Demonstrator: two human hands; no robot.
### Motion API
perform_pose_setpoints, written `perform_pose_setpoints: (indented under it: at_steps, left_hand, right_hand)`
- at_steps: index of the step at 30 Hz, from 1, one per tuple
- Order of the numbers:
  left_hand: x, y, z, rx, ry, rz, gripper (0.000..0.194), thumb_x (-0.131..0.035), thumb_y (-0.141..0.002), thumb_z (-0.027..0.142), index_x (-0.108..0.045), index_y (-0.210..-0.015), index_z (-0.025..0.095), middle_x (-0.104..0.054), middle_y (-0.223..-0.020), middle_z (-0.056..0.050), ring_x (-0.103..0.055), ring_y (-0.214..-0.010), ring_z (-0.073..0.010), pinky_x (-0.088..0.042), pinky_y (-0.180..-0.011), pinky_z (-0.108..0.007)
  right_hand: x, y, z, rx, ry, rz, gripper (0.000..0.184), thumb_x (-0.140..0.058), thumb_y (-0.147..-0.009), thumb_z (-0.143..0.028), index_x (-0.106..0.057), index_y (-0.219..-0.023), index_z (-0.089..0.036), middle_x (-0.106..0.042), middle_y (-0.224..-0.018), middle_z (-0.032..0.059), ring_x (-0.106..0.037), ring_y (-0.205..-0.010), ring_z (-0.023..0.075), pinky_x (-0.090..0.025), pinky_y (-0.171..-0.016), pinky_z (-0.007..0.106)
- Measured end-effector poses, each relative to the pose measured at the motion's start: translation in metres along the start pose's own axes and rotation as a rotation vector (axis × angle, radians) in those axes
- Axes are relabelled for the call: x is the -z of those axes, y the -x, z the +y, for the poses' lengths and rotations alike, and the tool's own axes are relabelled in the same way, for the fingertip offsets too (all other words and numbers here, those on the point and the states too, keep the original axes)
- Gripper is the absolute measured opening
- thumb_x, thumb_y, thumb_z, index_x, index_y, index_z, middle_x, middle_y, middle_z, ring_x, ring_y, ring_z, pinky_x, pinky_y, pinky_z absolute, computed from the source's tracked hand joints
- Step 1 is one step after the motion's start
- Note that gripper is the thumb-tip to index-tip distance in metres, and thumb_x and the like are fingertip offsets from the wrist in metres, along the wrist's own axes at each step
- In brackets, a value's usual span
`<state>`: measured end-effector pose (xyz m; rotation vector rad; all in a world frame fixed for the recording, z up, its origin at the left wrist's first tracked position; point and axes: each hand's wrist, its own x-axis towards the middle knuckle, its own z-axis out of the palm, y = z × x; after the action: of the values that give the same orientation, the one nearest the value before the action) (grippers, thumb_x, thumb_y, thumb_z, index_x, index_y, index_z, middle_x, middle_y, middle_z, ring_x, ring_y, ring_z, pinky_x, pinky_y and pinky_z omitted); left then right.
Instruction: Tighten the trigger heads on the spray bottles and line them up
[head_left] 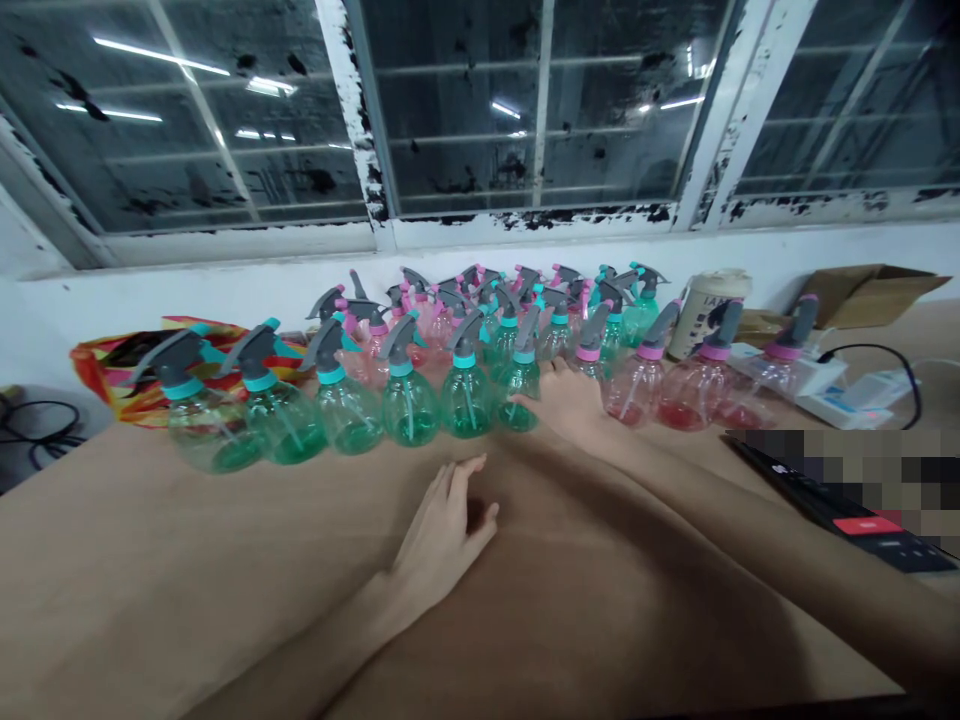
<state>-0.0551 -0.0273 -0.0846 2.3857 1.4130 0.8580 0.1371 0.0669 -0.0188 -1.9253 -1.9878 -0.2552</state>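
Note:
Over the wooden table [300, 560], my left hand [442, 530] is open and holds nothing, its thumb apart from the slightly bent fingers. My right hand [574, 400] reaches to the front row of spray bottles. Its thumb stretches across the front of a green spray bottle [519, 378], and its fingers lie beside that bottle, partly hiding a pink spray bottle [590, 354]. Whether it presses on either cannot be made out. Leftward in the row stand several green bottles with turquoise collars, such as one green bottle [466, 398]. Pink bottles [691, 395] continue the row rightward.
More spray bottles crowd behind the front row, below the window [465, 120]. A colourful bag [94, 365] lies at left. On the right are a white cup [690, 310], a cardboard box [862, 295], a power strip [847, 400] with cables, and a dark device [795, 485].

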Motion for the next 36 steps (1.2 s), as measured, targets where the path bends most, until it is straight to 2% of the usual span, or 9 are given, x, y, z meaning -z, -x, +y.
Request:
perform_pose_setpoints:
  at_steps: [5, 7, 9, 12, 16, 21, 24, 28, 36]
  left_hand:
    - [0.000, 0.000, -0.004, 0.042, 0.029, -0.008, 0.038, -0.050, -0.087, 0.021, -0.039, -0.124, 0.023, -0.054, -0.122, -0.010, -0.053, -0.114, -0.0264, -0.044, -0.096, -0.048]
    - [-0.001, 0.001, -0.005, 0.054, 0.041, 0.001, 0.039, -0.050, -0.088, 0.021, -0.039, -0.124, 0.024, -0.053, -0.124, -0.009, -0.052, -0.116, -0.0257, -0.043, -0.098, -0.048]
    - [-0.001, 0.001, -0.006, 0.067, 0.051, -0.001, 0.038, -0.050, -0.088, 0.021, -0.040, -0.124, 0.025, -0.052, -0.126, -0.008, -0.051, -0.119, -0.0248, -0.042, -0.100, -0.047]
    - [0.001, 0.000, -0.006, 0.087, 0.059, -0.017, 0.035, -0.049, -0.090, 0.024, -0.040, -0.124, 0.027, -0.051, -0.130, -0.007, -0.052, -0.119, -0.0245, -0.043, -0.099, -0.047]
    - [0.003, -0.002, -0.007, 0.104, 0.073, -0.007, 0.030, -0.049, -0.091, 0.028, -0.043, -0.121, 0.029, -0.052, -0.130, -0.005, -0.053, -0.118, -0.0252, -0.044, -0.097, -0.048]
    - [0.005, -0.003, -0.008, 0.149, 0.127, 0.012, 0.028, -0.048, -0.093, 0.034, -0.044, -0.120, 0.031, -0.053, -0.130, -0.004, -0.055, -0.115, -0.0242, -0.047, -0.092, -0.045]
    - [0.006, -0.004, -0.005, 0.151, 0.135, 0.009, 0.026, -0.048, -0.093, 0.035, -0.046, -0.118, 0.030, -0.054, -0.129, -0.005, -0.057, -0.112, -0.0249, -0.049, -0.089, -0.046]
    - [0.006, -0.008, 0.001, 0.132, 0.129, 0.014, 0.025, -0.049, -0.091, 0.033, -0.047, -0.116, 0.028, -0.056, -0.125, -0.006, -0.059, -0.108, -0.0244, -0.050, -0.089, -0.046]
    - [0.003, -0.027, 0.024, 0.106, 0.217, 0.029, 0.022, -0.051, -0.091, 0.032, -0.051, -0.112, 0.026, -0.063, -0.117, -0.006, -0.062, -0.106, -0.0240, -0.048, -0.094, -0.050]
  right_hand:
    - [0.003, 0.014, 0.009, 0.031, -0.026, 0.046, 0.069, -0.053, -0.084, -0.058, -0.046, -0.132, -0.009, -0.061, -0.118, 0.0192, -0.063, -0.098, 0.0333, -0.051, -0.068, 0.039]
    - [0.006, 0.024, 0.022, 0.060, -0.064, 0.121, 0.061, -0.051, -0.085, -0.058, -0.051, -0.128, -0.014, -0.062, -0.118, 0.0149, -0.065, -0.092, 0.0311, -0.050, -0.065, 0.037]
    - [0.010, 0.034, 0.040, 0.057, -0.115, 0.190, 0.047, -0.047, -0.087, -0.057, -0.061, -0.110, -0.019, -0.065, -0.112, 0.0102, -0.066, -0.086, 0.0280, -0.048, -0.063, 0.035]
    - [0.014, 0.039, 0.067, -0.033, -0.135, 0.261, 0.042, -0.044, -0.089, -0.057, -0.064, -0.098, -0.021, -0.069, -0.100, 0.0084, -0.066, -0.080, 0.0271, -0.046, -0.060, 0.035]
    - [0.008, 0.031, 0.087, -0.163, -0.126, 0.262, 0.052, -0.047, -0.085, -0.060, -0.059, -0.112, -0.017, -0.068, -0.104, 0.0132, -0.066, -0.084, 0.0316, -0.048, -0.063, 0.039]
    - [-0.008, 0.015, 0.085, -0.150, -0.203, 0.185, 0.071, -0.047, -0.082, -0.065, -0.045, -0.132, -0.016, -0.064, -0.116, 0.0169, -0.066, -0.088, 0.0338, -0.049, -0.066, 0.042]
    - [-0.012, 0.009, 0.081, -0.183, -0.210, 0.140, 0.077, -0.044, -0.082, -0.067, -0.040, -0.137, -0.013, -0.065, -0.113, 0.0191, -0.066, -0.089, 0.0353, -0.049, -0.068, 0.044]
    - [-0.010, 0.007, 0.077, -0.214, -0.189, 0.071, 0.078, -0.041, -0.083, -0.068, -0.042, -0.135, -0.011, -0.069, -0.100, 0.0194, -0.066, -0.088, 0.0379, -0.048, -0.069, 0.046]
    - [0.002, 0.029, 0.076, -0.166, -0.188, 0.061, 0.073, -0.044, -0.083, -0.065, -0.044, -0.132, -0.011, -0.070, -0.098, 0.0182, -0.068, -0.084, 0.0351, -0.050, -0.065, 0.042]
